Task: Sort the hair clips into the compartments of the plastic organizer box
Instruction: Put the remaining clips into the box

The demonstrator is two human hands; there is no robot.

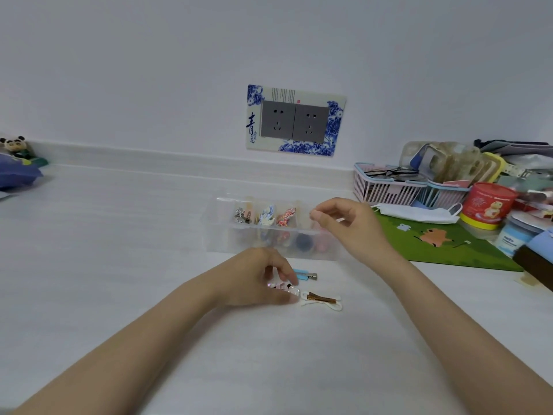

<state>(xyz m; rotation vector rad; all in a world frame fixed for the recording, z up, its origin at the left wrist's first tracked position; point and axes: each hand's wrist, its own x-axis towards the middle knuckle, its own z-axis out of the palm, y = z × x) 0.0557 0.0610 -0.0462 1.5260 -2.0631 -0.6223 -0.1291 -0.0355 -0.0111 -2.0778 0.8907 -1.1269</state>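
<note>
clear organizer box (218,236); blue clip (303,275), white bow clip (321,301) (brown bar), perhaps pink clip (280,285); green mat (449,253).

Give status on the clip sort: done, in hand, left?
Done: several clips sit in compartments of the organizer box. In hand: left hand pinches a pink clip; right hand hovers over the box's right end, contents unclear. Left: blue clip and white bow clip, loose on the table.
</note>
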